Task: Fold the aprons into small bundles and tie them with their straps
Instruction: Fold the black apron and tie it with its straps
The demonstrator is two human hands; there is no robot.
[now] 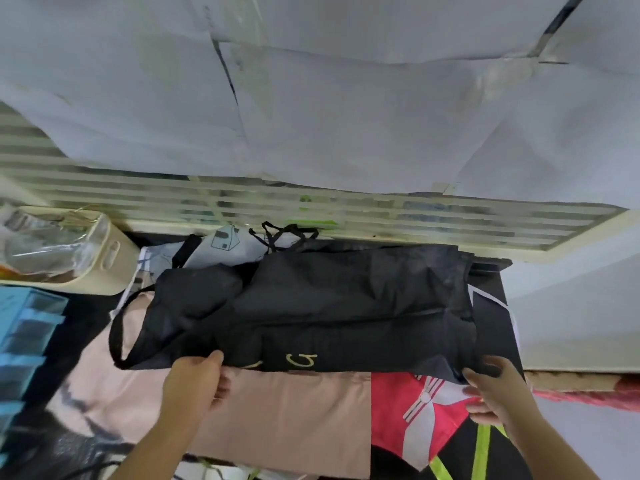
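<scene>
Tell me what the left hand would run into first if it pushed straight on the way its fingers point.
Likely the black apron: the left hand already grips its near edge, fingers aimed away across it.

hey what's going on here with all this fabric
A person is folding a black apron laid across a pile of others. The left hand and right hand each pinch its near edge, one towards each end. Its neck strap hangs loose at the left; nothing is tied yet. A pink apron lies underneath.
</scene>
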